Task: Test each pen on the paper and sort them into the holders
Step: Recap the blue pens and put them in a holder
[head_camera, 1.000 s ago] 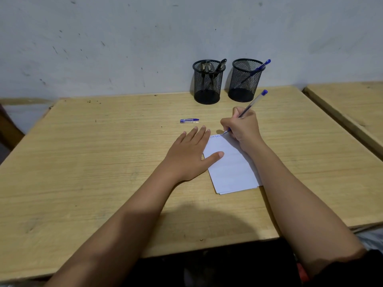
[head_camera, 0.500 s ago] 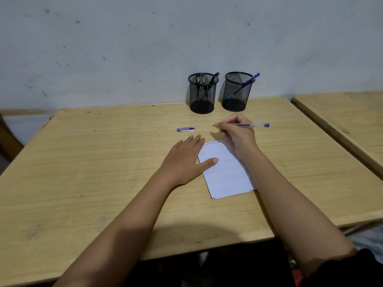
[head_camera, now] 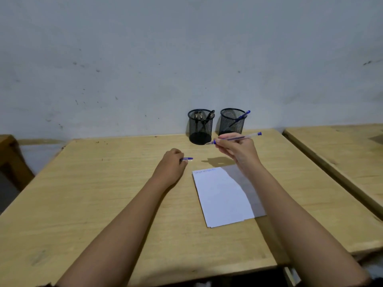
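Indoors, wooden table (head_camera: 83, 204), scuffed grey wall (head_camera: 145, 59), second table (head_camera: 342, 146)

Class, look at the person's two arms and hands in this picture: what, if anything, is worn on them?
Both forearms are bare from wrist to elbow, with no sleeves showing over them. The left hand and right hand wear no gloves, and no watch, bracelet or ring can be seen. Only at the bottom right corner does a bit of dark fabric show, perhaps clothing at the upper right arm.

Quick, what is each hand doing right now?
Left hand: fingers closed on the small blue pen cap lying on the table.
Right hand: closed, holding the blue pen in the air.
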The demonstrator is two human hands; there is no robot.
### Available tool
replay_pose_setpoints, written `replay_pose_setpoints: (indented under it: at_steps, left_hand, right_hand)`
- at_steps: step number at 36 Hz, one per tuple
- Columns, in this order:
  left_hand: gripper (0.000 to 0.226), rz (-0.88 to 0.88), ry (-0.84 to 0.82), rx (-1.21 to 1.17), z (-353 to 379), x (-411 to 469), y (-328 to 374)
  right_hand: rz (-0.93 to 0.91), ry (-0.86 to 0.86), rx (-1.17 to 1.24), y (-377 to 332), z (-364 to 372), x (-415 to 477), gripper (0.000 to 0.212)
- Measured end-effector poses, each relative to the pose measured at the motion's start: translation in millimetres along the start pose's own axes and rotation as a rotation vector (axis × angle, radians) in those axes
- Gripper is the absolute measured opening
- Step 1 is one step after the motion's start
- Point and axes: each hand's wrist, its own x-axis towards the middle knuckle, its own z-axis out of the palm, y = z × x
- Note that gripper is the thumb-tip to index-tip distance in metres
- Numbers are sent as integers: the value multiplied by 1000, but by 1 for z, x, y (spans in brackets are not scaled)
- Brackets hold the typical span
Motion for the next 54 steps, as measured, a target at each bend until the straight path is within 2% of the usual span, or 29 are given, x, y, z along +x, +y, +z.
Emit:
replay_pose_setpoints:
  at_steps: [7, 14, 18, 30, 34, 40, 47, 54]
  left_hand:
    - [19, 59, 84, -141, -5, -1, 6]
    - [10, 15, 143, -568, -17, -11, 22]
    - [16, 12, 123, -747, -23, -15, 32]
    - [15, 29, 112, -768, -33, -18, 26]
    - [20, 84, 43, -872, -38, -22, 32]
    - [23, 67, 92, -999, -45, -21, 34]
    - [25, 100, 62, -958, -45, -21, 31]
    - [20, 96, 74, -882, -47, -18, 31]
  right_hand:
    - [32, -37, -42, 8, 5, -3, 7]
    - [28, -24, -22, 14, 12, -2, 9]
    - [20, -26, 16, 14, 16, -3, 7]
    - [-14, -33, 25, 10, 18, -6, 8]
    - [-2, -127, -11, 12, 23, -11, 10]
    - [-12, -176, 42, 7, 26, -12, 13]
    - [-71, -164, -42, 11, 23, -13, 20]
    - [-10, -168, 13, 11, 24, -12, 14]
